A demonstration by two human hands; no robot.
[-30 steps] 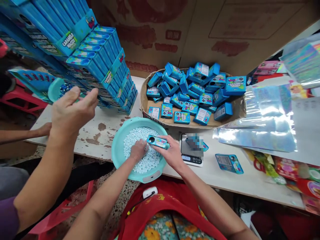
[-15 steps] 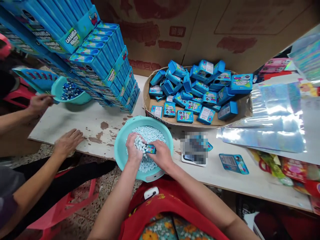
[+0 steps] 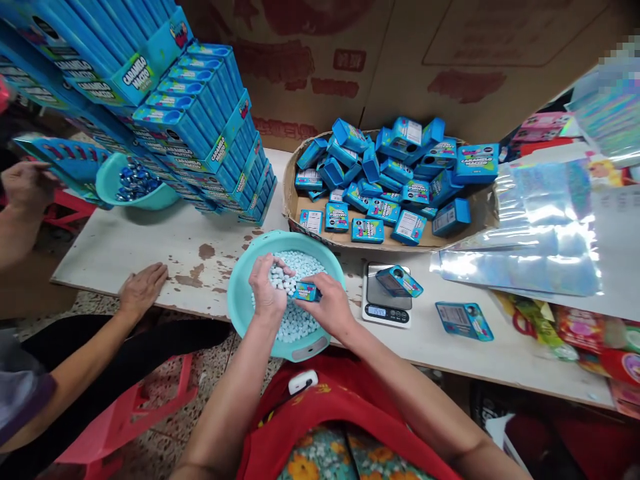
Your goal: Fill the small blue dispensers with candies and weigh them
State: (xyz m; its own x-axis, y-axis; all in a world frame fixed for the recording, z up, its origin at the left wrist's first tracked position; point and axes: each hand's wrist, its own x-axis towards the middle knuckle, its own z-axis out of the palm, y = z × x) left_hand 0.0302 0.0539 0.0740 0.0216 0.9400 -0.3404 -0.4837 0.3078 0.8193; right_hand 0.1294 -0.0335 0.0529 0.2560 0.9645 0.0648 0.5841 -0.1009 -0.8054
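Over a turquoise basin (image 3: 239,293) of pale blue candies (image 3: 305,262), my left hand (image 3: 267,293) is cupped around a heap of the same candies. My right hand (image 3: 327,303) grips a small blue candy box (image 3: 306,291) printed "Caramelo Macizo". The box lies tilted on its side, its left end against the candies in my left palm. Whether candies are inside the box is hidden. Right of the basin, a digital scale (image 3: 387,312) carries another blue box (image 3: 400,281). Farther right, one more blue box (image 3: 464,321) lies on the table.
A cardboard tray (image 3: 320,240) behind the basin holds many blue boxes. Tall stacks of blue display cartons (image 3: 200,133) stand at the left. A co-worker's hand (image 3: 144,288) rests on the table near a bowl of shiny wrapped candies (image 3: 150,200). Holographic sheets (image 3: 530,267) lie right.
The box in my right hand has shifted slightly right and its printed face shows more. The co-worker's far hand has moved left and up. The view has shifted slightly.
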